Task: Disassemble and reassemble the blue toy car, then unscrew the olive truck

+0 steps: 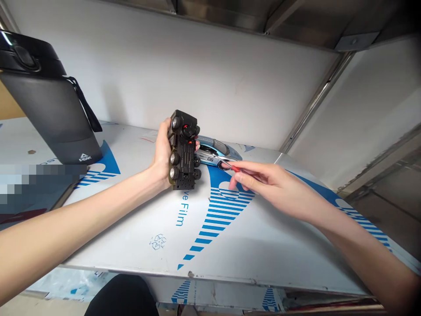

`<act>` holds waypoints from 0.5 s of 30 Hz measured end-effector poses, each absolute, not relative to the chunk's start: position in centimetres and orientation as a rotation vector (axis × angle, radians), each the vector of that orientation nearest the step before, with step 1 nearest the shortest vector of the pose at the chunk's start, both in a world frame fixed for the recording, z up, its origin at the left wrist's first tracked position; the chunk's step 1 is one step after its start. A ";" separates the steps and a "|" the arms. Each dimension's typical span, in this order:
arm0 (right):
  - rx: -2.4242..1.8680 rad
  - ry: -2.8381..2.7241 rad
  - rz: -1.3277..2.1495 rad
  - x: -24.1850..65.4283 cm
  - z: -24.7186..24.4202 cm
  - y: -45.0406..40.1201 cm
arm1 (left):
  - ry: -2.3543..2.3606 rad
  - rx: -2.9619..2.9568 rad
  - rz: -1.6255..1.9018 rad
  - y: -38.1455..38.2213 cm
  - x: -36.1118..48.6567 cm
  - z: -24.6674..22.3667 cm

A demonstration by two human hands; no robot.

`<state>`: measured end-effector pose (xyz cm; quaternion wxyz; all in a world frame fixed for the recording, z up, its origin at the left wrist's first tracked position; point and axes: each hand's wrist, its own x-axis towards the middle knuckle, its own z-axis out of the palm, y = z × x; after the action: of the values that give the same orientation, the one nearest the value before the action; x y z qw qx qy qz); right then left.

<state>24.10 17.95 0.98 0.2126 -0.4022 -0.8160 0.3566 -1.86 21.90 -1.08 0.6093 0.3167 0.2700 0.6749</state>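
Note:
My left hand is closed round a dark toy truck, held upright with its black underside and several wheels facing me. Small red parts show on that underside. In my right hand is a screwdriver with a red handle, pinched between thumb and fingers. Its thin metal shaft points left toward the truck and appears apart from it. Behind the truck and the screwdriver, a light blue and silver toy car marked 06 sits on the table. The truck hides its left end.
A tall dark grey bottle with a black lid and strap stands at the left. Below it lies a flat, partly blurred object. White table film with blue print covers the surface, whose front edge is near my knee. A metal shelf hangs overhead.

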 end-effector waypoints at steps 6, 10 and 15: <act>-1.191 -2.159 0.765 21.7 1.6 18.3 | 0.592 0.643 1.510 21.4 -2.0 -0.5; -1.089 -1.997 0.857 21.8 1.4 18.9 | 0.585 0.566 1.464 21.1 -1.9 -0.3; -0.923 -1.983 0.787 22.6 1.2 17.6 | 0.589 0.550 1.481 21.2 -2.1 -0.2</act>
<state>22.64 17.63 1.16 0.3971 -0.3643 -0.7830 0.3107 -2.06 21.25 -0.23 0.6651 0.2434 0.2607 0.6560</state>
